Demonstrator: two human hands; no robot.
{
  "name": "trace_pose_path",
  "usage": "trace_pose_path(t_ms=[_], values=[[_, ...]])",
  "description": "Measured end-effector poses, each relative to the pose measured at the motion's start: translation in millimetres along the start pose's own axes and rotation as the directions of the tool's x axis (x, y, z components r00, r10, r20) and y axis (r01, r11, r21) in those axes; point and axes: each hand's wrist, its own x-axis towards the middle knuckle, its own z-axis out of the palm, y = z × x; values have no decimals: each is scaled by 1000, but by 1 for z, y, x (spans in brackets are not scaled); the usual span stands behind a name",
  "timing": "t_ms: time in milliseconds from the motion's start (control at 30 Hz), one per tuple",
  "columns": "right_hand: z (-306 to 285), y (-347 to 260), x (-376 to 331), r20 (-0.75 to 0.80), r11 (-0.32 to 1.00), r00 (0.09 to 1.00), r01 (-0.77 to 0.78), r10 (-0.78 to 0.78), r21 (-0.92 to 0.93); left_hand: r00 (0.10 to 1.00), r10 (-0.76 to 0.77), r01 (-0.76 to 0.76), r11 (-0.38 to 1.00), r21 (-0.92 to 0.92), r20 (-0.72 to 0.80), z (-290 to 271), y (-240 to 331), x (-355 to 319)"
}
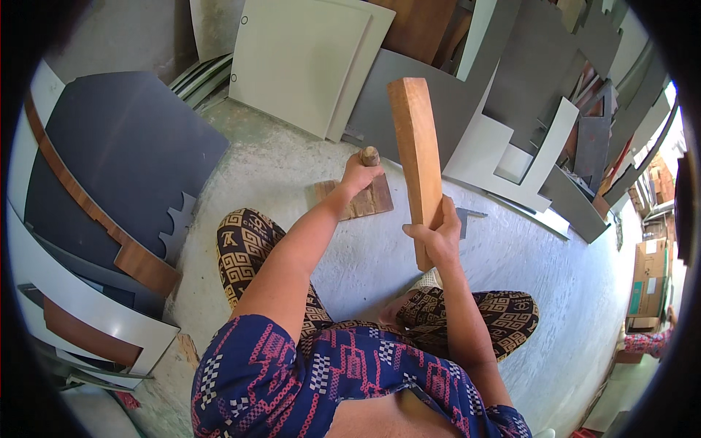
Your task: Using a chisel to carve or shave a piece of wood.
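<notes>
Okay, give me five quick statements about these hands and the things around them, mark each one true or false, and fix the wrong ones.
1. The right hand holds a long piece of wood. True.
2. The left hand is empty. False: it grips a round wooden peg, with a flat wooden block beneath.
3. A pale panel stands beyond the hands. True.
4. The trousers are plain white. False: they are dark with a tan pattern.
5. A cardboard box shows near the picture's right edge. True.
</notes>
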Motion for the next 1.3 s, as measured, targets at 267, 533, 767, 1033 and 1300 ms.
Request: trace_pose_path(t_ms=[267,533,767,1033,1300], values=[[4,-6,-4,-107,983,979,179,-174,37,999,9,-9,1000,12,37,7,-9,5],[7,25,10,119,850,985,-47,128,-525,997,-23,39,974,-223,75,19,6,-4],[12,-12,-10,-122,969,961,247,-249,-25,999,-43,43,999,27,18,5,-3,7],[2,8,5,32,940,997,78,-72,-332,994,-111,111,993,33,-5,10,9,3],[1,22,12,25,925,995,100,-98,-368,996,-17,25,995,-99,82,28,12,0]])
